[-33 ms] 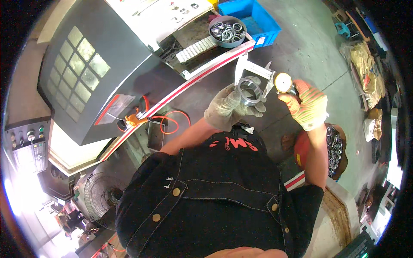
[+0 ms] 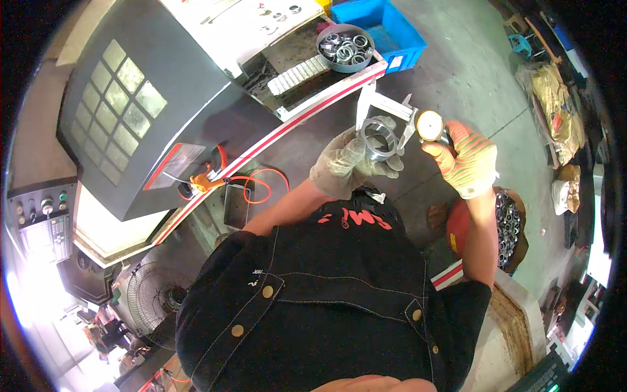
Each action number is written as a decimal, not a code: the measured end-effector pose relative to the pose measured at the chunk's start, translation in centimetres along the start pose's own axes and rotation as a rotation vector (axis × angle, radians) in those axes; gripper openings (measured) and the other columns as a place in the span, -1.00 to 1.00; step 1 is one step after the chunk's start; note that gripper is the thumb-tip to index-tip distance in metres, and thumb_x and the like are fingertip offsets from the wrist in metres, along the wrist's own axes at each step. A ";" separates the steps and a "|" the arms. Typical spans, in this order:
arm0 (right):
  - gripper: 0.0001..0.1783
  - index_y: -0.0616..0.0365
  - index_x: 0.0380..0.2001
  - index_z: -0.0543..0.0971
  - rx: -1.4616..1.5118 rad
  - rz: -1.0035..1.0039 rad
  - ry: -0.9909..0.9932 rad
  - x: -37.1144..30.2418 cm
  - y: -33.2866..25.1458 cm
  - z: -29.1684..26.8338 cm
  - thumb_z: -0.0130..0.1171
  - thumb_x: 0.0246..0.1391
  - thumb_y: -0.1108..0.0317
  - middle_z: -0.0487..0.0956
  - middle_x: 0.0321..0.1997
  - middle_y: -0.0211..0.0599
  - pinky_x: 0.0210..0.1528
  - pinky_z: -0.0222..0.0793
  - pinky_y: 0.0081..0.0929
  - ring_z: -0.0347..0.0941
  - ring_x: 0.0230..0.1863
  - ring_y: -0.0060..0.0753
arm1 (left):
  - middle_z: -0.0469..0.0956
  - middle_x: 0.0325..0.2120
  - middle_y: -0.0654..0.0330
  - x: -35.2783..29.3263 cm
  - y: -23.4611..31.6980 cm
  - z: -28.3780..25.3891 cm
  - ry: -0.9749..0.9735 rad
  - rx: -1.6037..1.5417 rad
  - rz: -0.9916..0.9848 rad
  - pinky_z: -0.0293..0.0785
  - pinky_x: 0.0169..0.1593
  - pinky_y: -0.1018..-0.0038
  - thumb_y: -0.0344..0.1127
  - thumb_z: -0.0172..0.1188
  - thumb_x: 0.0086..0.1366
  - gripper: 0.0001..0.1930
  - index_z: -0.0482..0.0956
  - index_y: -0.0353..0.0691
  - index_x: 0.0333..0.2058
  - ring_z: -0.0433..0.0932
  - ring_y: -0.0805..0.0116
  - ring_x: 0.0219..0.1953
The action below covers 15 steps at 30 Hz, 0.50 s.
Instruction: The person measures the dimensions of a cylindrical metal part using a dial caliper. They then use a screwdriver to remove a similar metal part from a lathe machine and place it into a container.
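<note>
In the head view, the hands are apart, each closed on something. The left hand [image 2: 343, 163], in a greyish glove, grips a shiny metal ring [image 2: 381, 156] in front of the chest. The right hand [image 2: 471, 163], in a striped glove, holds a dial caliper [image 2: 392, 104], whose jaws stand on either side of the ring; whether both touch it cannot be told. Beyond, a round pan [image 2: 353, 67] of rings sits beside a blue crate [image 2: 405, 55].
</note>
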State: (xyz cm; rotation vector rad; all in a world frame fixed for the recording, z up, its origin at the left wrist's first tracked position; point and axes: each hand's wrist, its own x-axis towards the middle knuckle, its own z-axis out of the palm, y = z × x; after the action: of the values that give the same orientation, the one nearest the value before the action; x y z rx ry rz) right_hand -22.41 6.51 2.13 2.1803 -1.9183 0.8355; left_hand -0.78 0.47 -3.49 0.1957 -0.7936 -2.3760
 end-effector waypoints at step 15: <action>-0.54 0.14 -0.43 0.50 0.044 0.076 -0.053 -0.2 -0.6 -0.4 0.25 -0.20 -0.06 0.46 -0.63 -0.20 -0.61 0.24 -0.35 0.38 -0.66 -0.17 | 0.45 -0.19 0.01 0.0 0.3 -0.2 -0.024 0.013 -0.024 0.49 -0.13 0.30 -0.05 0.07 0.21 -0.41 0.19 -0.35 0.06 0.52 0.22 -0.20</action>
State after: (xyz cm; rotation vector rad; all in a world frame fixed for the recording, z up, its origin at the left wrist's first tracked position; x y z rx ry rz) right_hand -22.00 6.93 2.51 2.1875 -2.0383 0.8484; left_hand -0.57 0.24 -3.45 0.1831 -0.8227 -2.4006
